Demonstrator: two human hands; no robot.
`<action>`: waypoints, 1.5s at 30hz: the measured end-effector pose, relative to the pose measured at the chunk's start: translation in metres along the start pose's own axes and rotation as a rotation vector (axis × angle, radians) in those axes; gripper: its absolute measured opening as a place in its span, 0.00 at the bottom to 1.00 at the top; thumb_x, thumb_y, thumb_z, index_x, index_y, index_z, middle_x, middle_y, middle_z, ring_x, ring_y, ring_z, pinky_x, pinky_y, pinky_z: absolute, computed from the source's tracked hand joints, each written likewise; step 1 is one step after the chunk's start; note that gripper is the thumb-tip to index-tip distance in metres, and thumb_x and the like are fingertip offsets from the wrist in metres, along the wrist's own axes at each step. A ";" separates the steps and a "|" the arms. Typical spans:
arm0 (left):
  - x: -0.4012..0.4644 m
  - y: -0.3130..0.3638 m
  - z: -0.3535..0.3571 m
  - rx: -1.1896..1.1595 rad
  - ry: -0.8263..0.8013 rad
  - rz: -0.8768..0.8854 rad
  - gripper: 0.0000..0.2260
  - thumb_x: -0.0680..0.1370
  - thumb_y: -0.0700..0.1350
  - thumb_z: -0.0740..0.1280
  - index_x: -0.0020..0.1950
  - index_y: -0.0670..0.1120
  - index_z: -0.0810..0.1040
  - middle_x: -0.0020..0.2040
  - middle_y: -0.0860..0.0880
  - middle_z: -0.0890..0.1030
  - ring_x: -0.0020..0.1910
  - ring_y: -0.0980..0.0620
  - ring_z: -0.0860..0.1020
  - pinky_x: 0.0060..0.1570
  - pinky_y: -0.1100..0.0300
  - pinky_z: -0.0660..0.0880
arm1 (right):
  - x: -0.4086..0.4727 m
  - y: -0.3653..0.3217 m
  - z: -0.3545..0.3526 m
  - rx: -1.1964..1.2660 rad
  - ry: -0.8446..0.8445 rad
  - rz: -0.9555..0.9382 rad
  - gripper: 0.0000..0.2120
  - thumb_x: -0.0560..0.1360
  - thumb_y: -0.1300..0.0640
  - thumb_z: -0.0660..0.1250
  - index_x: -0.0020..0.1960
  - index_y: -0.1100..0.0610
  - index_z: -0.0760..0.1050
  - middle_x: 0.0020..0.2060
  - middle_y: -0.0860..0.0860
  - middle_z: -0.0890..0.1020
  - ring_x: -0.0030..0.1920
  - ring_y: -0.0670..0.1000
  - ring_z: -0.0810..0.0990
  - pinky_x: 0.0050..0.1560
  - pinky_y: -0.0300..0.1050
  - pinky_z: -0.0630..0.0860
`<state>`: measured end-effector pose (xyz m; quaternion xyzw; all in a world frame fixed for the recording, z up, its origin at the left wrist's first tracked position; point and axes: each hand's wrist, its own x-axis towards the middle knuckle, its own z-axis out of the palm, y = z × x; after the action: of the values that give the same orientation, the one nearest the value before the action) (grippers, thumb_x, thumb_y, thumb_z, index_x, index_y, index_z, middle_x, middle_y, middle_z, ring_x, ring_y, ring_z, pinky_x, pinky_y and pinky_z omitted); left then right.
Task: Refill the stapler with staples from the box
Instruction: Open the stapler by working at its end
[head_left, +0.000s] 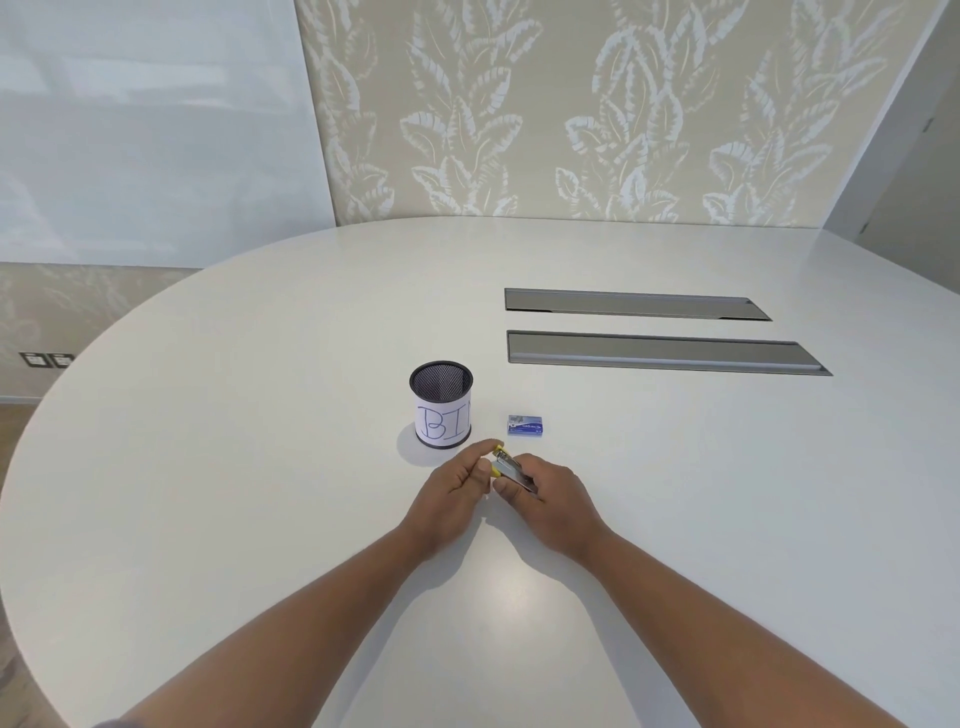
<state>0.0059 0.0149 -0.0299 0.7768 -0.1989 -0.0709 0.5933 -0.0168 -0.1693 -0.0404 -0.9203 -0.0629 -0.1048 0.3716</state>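
At the centre of the frame, both hands hold a small yellow-and-metal stapler (510, 467) just above a white desk (260, 467): the left hand (457, 486) pinches its yellow end, the right hand (550, 496) grips its body. A blue staple box (525, 424) lies just above, beside a mesh pen cup (441, 405).

Yellow-and-silver stapler (506, 467), blue box (525, 425), black mesh cup (441, 402) (white label), white table (260, 467).
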 end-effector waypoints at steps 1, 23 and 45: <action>0.001 -0.001 0.000 0.010 0.006 0.008 0.12 0.85 0.50 0.57 0.65 0.57 0.77 0.50 0.52 0.83 0.44 0.58 0.78 0.51 0.66 0.73 | 0.000 0.000 0.000 -0.005 -0.005 -0.002 0.25 0.75 0.29 0.58 0.43 0.52 0.71 0.32 0.49 0.75 0.33 0.48 0.70 0.36 0.48 0.69; 0.002 -0.003 0.000 0.029 -0.031 0.014 0.12 0.84 0.51 0.55 0.63 0.57 0.75 0.41 0.56 0.77 0.41 0.56 0.73 0.49 0.60 0.72 | -0.003 0.000 0.001 -0.016 0.006 -0.006 0.22 0.76 0.32 0.59 0.42 0.52 0.70 0.30 0.47 0.71 0.32 0.47 0.68 0.35 0.46 0.67; 0.002 -0.001 0.001 0.051 -0.011 -0.011 0.11 0.84 0.52 0.55 0.60 0.58 0.75 0.46 0.53 0.81 0.44 0.58 0.76 0.53 0.56 0.74 | -0.005 -0.005 -0.002 -0.033 -0.004 -0.002 0.26 0.75 0.28 0.58 0.43 0.52 0.70 0.31 0.49 0.74 0.33 0.49 0.70 0.36 0.48 0.69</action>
<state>0.0074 0.0135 -0.0306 0.7924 -0.1997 -0.0732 0.5717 -0.0227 -0.1670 -0.0368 -0.9265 -0.0631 -0.1042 0.3561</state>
